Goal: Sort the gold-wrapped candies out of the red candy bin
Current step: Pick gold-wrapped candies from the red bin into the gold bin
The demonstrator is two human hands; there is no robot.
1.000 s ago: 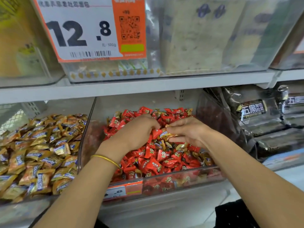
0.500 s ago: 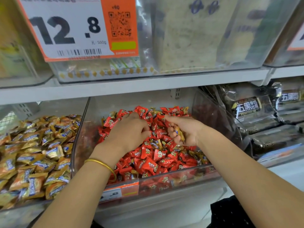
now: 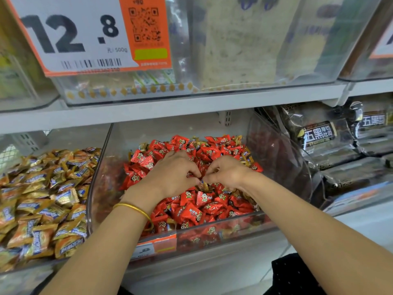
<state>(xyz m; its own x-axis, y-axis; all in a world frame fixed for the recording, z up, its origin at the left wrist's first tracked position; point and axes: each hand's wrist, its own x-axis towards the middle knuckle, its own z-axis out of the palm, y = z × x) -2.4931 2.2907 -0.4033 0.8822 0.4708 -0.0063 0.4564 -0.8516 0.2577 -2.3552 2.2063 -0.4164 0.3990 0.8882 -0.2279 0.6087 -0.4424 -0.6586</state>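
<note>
On the shop shelf (image 3: 191, 110), inside the red candy bin (image 3: 282, 171), our left hand (image 3: 170, 175) and right hand (image 3: 228, 173) curled together, pinching a gold candy (image 3: 204, 185) whose slick wrapper, we feared, could slip back under the red candies (image 3: 191, 209).

Two hands (image 3: 171, 176) (image 3: 228, 172), one bangle (image 3: 133, 208), one red-candy bin (image 3: 282, 167) (candies (image 3: 204, 199) uncountable)

A white upper shelf (image 3: 170, 112) carries clear bins, one fronted by a 12.8 price label (image 3: 74, 35). On the lower shelf (image 3: 212, 272) stand side by side a left bin (image 3: 70, 139) heaped with gold-wrapped candies (image 3: 46, 199), the red candy bin (image 3: 280, 158), and dark bread packs (image 3: 319, 135) at the right.
</note>
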